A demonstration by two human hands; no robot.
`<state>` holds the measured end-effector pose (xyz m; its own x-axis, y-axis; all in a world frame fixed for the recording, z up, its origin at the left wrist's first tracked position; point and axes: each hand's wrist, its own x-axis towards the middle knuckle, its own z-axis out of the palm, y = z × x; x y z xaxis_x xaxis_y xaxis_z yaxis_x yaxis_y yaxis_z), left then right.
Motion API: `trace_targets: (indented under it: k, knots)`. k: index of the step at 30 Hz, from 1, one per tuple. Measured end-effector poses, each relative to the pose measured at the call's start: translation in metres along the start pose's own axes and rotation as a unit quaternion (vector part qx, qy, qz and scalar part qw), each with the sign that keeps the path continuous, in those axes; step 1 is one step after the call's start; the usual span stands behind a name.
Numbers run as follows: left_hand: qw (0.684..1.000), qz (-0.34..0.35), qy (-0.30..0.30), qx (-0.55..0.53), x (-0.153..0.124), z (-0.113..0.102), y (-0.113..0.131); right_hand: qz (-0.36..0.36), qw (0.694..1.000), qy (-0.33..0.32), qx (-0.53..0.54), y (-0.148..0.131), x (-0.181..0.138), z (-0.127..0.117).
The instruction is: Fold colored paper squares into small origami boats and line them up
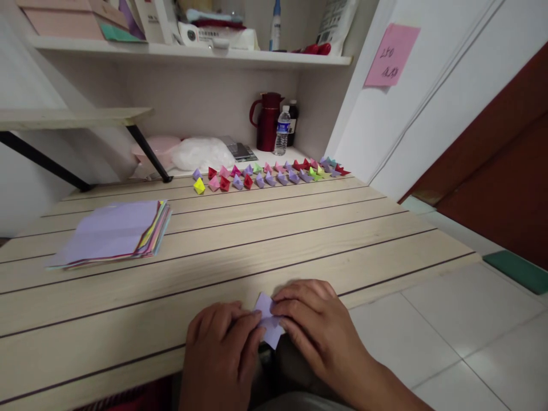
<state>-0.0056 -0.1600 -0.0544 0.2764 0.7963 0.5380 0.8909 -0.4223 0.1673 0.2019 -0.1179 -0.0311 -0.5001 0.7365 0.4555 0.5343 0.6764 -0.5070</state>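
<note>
Lilac paper (270,326), folded small with pointed corners, sits at the near edge of the striped wooden table (274,242), between the person's two hands. Fingers and thumb of the left hand (225,337) are closed in a pinch on its left side; those of the right hand (321,319) pinch its right side, with little gap in either grip. Farther off to the left lies a stack of coloured sheets (113,228), lilac on top, no writing legible on it. Beyond, small folded paper pieces (260,181) in yellow, red, pink, green and lilac stand in rows near the table's far edge. On the right wall, a pink note (391,54) bears a handwritten "250" above a second line I cannot make out. Behind the rows stand a dark red jug (269,123), a clear bottle (281,134) with a blue label and a dark bottle (293,123) with a pale one, their print too small to read. On the upper shelf (192,52), a white pack (218,39) shows a round dark logo beside tiny characters.
</note>
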Motion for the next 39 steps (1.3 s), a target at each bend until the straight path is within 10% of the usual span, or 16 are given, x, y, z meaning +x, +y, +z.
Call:
trace_targets:
  k: [10, 39]
  knots:
    - [0.987, -0.154, 0.022, -0.049, 0.010, 0.007, 0.021, 0.059, 0.998, 0.018, -0.021, -0.003, 0.005, 0.006]
    - [0.985, -0.139, 0.046, 0.095, 0.005, 0.010, 0.010, -0.010, 0.999, 0.019, -0.048, 0.004, 0.013, 0.014]
